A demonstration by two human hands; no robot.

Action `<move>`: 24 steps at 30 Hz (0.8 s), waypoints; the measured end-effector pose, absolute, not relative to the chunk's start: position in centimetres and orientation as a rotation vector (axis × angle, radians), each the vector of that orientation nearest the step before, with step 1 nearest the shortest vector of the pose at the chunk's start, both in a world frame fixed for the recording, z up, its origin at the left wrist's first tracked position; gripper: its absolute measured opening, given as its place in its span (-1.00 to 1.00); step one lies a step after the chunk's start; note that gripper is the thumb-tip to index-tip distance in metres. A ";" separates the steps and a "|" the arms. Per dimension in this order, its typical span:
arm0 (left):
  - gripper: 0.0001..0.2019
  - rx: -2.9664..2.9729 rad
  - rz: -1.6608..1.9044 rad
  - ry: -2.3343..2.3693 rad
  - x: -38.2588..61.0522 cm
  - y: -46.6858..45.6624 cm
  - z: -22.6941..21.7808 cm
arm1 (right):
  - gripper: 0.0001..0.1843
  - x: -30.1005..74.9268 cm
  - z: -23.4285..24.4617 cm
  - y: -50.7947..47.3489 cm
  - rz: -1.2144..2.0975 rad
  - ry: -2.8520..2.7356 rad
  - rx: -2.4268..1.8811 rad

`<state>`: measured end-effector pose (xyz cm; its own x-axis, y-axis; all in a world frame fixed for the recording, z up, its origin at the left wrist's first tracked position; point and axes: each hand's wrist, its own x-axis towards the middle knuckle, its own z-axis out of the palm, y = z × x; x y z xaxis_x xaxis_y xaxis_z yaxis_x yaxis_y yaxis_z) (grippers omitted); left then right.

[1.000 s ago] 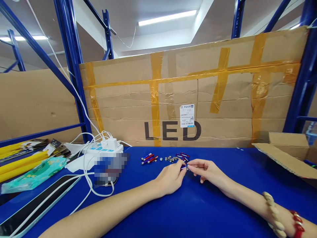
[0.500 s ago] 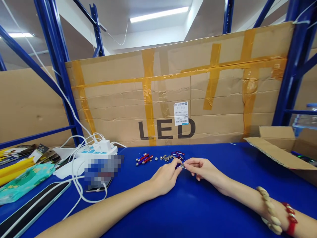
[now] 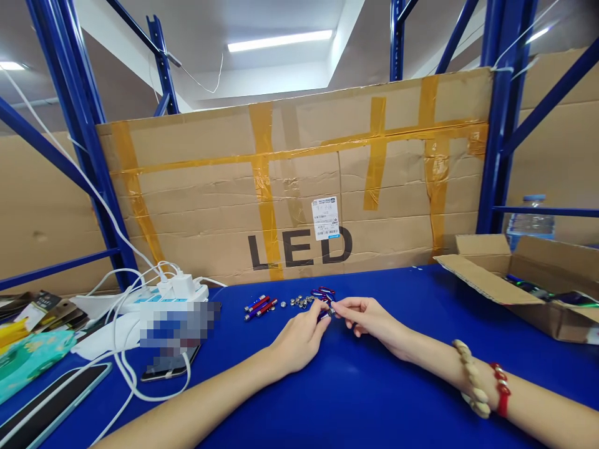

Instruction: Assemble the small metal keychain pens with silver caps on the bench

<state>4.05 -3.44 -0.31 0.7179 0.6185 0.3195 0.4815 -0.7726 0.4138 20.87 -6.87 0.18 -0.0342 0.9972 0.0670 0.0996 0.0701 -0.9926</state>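
Note:
Above the blue table my left hand (image 3: 302, 337) and my right hand (image 3: 369, 317) meet, fingertips almost touching. Thumb and index finger of each are pinched on a small shiny metal piece (image 3: 331, 310); its kind is too small to make out, and fingers cover most of it. Just behind my left fingertips lie several small silver caps (image 3: 299, 301). More slim red and blue metal tubes (image 3: 324, 292) rest beyond them. To the left is another group of red and blue tubes with silver ends (image 3: 260, 307).
A power strip (image 3: 163, 296) with chargers and tangled white cables stands at left, near a phone (image 3: 166, 363) and a tablet-like device (image 3: 56, 405). An open cardboard box (image 3: 528, 299) sits at right. A large cardboard sheet (image 3: 210, 212) walls off the back.
The view has turned to the right, showing more of the cardboard box and a bottle. Both hands stay pinched together at the same small piece, with little visible movement.

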 end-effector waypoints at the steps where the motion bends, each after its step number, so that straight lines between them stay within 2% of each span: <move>1: -0.78 2.623 0.647 0.864 4.1 -3.4 -0.4 | -0.55 20.9 0.1 -6.8 1.126 -1.333 -1.214; 16: -0.75 2.624 0.580 0.912 4.0 -3.6 -0.1 | -0.41 21.0 -0.3 -6.6 1.101 -1.400 -1.236; 24: -0.73 2.627 0.581 0.889 3.8 -3.6 -0.2 | -0.40 20.8 0.1 -6.8 1.112 -1.453 -1.253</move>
